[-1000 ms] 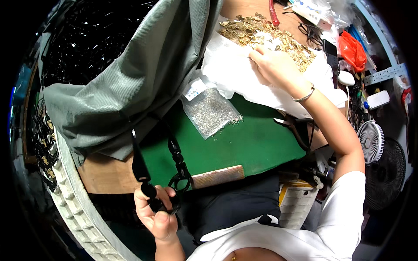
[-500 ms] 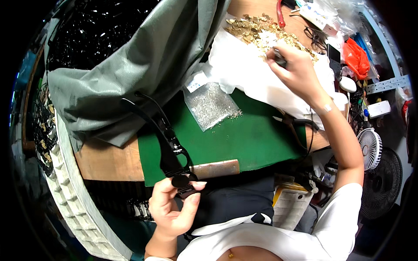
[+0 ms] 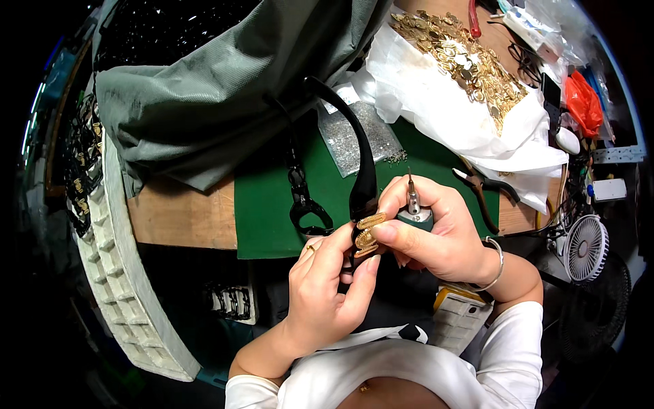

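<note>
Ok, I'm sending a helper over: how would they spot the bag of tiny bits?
Find the green mat on the wooden table. Near its far edge, between the grey cloth and the white sheet, lies a clear bag. Its tiny silver bits, some spilled beside it, set it apart from the larger gold pieces on the sheet.

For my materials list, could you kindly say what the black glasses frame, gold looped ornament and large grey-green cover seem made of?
The glossy black glasses frame looks like plastic, given its smooth sheen. The gold looped ornament glints like polished metal, though plated plastic is possible. The large grey-green cover seems satiny coated fabric, showing soft folds and textured grain.
</note>
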`<state>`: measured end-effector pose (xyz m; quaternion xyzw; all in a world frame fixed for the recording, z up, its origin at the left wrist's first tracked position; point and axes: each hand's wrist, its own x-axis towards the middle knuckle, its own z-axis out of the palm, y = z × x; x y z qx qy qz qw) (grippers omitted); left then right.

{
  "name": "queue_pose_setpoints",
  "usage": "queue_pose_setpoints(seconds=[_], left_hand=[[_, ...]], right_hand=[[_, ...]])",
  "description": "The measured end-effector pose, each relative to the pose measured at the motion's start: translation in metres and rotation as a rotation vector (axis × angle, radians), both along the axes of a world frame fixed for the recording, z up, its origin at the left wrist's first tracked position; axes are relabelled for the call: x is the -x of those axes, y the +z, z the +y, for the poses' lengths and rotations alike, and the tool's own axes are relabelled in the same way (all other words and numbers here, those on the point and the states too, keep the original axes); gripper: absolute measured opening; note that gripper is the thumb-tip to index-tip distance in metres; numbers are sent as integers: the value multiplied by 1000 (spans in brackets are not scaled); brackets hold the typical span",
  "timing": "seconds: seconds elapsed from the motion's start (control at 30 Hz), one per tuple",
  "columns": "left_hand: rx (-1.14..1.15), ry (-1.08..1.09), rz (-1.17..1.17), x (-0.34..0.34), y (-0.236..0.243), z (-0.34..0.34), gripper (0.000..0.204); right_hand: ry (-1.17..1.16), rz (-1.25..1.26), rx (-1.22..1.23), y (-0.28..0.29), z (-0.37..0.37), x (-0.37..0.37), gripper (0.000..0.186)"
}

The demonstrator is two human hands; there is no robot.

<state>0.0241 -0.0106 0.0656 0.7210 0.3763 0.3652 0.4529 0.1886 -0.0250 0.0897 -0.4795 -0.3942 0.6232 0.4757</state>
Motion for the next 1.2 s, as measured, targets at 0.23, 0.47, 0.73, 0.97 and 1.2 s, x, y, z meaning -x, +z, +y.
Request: queue_pose_setpoints(seconds=[0.23,0.47,0.73,0.97,1.2], left_hand=[[-68,-15,25,-2,5,8,18],[-144,-29,34,-3,0,6,14],[181,125,-126,30,15,6,11],[477,195,-388,23,14,9,21],[563,242,-326,40,26,3,58]], right_hand=[[-53,50,13,5,3,0,23],[24,58,-48,1,15,-3,21],[145,-555,-237,-20,-4,-30,43],[213,-1429,-256,-52,3,-27,58],[304,-1361,-139,-44,-14,-20,62]])
